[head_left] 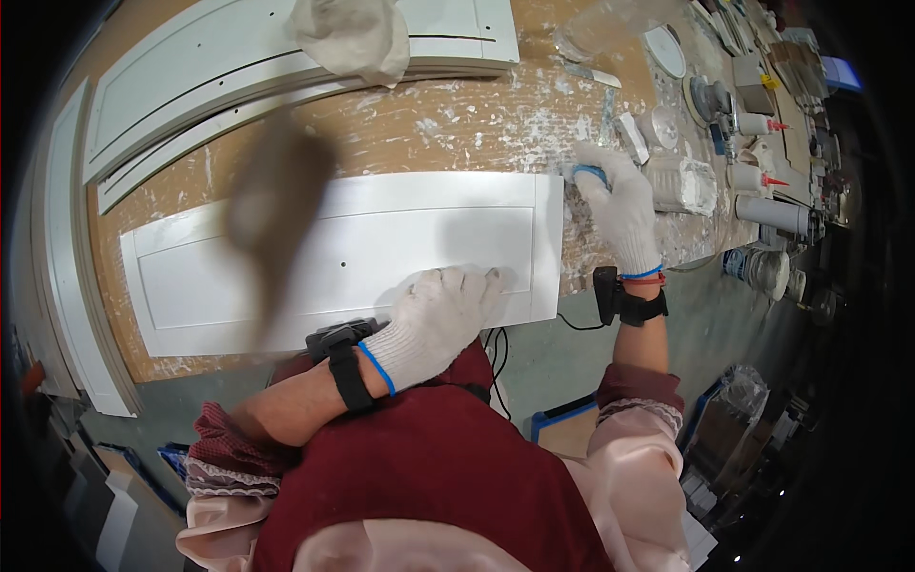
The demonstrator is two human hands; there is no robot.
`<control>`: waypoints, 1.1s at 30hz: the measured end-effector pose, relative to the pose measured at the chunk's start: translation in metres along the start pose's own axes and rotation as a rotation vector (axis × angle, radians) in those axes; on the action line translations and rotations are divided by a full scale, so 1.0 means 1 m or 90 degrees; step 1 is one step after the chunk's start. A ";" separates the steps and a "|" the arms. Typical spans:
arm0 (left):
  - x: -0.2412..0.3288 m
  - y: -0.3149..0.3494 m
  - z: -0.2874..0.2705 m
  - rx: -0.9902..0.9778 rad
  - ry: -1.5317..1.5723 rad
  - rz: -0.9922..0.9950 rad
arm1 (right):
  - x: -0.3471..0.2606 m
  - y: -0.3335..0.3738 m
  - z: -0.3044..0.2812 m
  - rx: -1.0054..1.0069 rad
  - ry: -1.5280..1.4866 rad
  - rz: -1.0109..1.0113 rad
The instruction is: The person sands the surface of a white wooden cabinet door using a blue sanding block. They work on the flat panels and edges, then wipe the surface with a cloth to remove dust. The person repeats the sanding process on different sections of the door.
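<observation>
A white rectangular panel with a recessed center and a small dark hole lies on the worktable. My left hand, in a white knit glove, rests palm down on its near right part, fingers lying on the surface. Just past the panel's right end, my gloved right hand is over the paint-spattered tabletop. Its thumb and fingers curve round a small blue object, mostly hidden, whose kind I cannot make out.
White panels are stacked at the far left, a pale cloth on top. Another panel stands at the left edge. Containers and red-tipped bottles crowd the right. A blurred brown shape covers part of the view.
</observation>
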State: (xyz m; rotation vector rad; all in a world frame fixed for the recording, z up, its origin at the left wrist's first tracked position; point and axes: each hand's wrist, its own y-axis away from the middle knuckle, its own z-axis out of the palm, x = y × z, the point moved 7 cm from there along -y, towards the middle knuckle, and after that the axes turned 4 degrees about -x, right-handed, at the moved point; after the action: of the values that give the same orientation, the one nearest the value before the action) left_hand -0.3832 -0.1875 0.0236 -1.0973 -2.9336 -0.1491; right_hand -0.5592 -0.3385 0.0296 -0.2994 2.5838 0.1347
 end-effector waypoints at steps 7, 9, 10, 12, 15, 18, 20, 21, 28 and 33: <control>0.001 -0.002 0.005 -0.006 0.021 0.006 | -0.001 -0.002 0.000 0.003 0.003 -0.019; 0.000 -0.002 0.003 -0.003 0.020 0.003 | -0.002 -0.002 -0.003 0.004 0.023 -0.005; 0.000 -0.002 0.001 0.000 0.018 0.001 | -0.002 -0.002 -0.004 0.008 0.019 0.009; 0.000 -0.003 -0.001 0.004 0.012 0.002 | -0.005 -0.002 -0.006 0.013 -0.010 0.010; 0.001 -0.003 0.001 0.006 0.016 0.009 | -0.023 -0.005 0.001 -0.006 -0.058 -0.037; 0.001 -0.002 0.006 0.004 0.034 0.015 | -0.050 -0.014 0.009 -0.069 -0.055 -0.090; 0.000 -0.002 0.003 -0.005 0.035 0.022 | -0.066 -0.020 0.017 -0.117 -0.055 -0.105; 0.000 -0.001 0.002 -0.002 0.037 0.020 | -0.072 -0.022 0.020 -0.132 -0.041 -0.115; 0.000 0.002 0.004 0.007 0.050 0.033 | -0.080 -0.030 0.042 -0.204 0.005 -0.135; 0.003 0.000 0.014 0.002 0.078 0.030 | -0.082 -0.032 0.036 -0.216 0.033 -0.134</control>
State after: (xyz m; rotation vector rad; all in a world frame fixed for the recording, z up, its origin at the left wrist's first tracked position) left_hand -0.3847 -0.1841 0.0099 -1.1128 -2.7984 -0.2040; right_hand -0.4655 -0.3484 0.0400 -0.7044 2.5533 0.4961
